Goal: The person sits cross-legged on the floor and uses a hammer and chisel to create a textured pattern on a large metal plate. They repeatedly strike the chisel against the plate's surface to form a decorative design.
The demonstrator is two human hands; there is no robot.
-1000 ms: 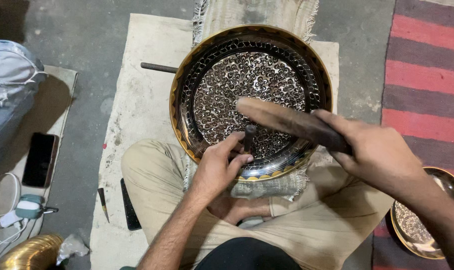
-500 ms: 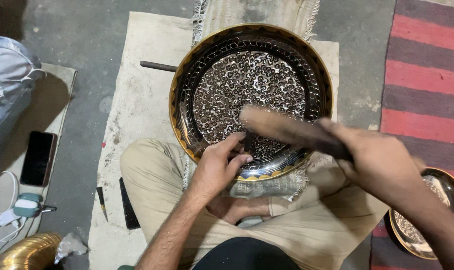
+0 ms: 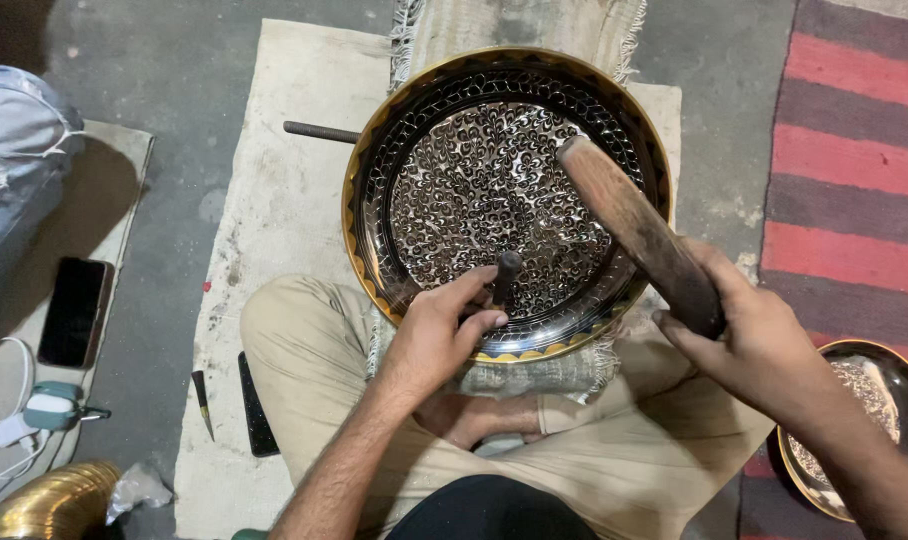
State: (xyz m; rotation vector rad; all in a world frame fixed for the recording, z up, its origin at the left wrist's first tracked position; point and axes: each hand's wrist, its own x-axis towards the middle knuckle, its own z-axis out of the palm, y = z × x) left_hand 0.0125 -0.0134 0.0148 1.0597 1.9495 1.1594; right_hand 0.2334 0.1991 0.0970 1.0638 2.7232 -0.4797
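Grey concrete floor [image 3: 184, 70], beige mat [image 3: 274, 200], red-striped rug [image 3: 854, 160]

The person wears beige trousers [image 3: 614, 450] of a plain cloth, loose and with soft folds over the crossed legs, and a dark, almost black top [image 3: 489, 510] that shows only at the lower edge of the view. Both forearms are bare, with no sleeves, and they have dark hair. The left hand [image 3: 439, 335] and the right hand [image 3: 759, 345] carry no gloves, rings or watch.
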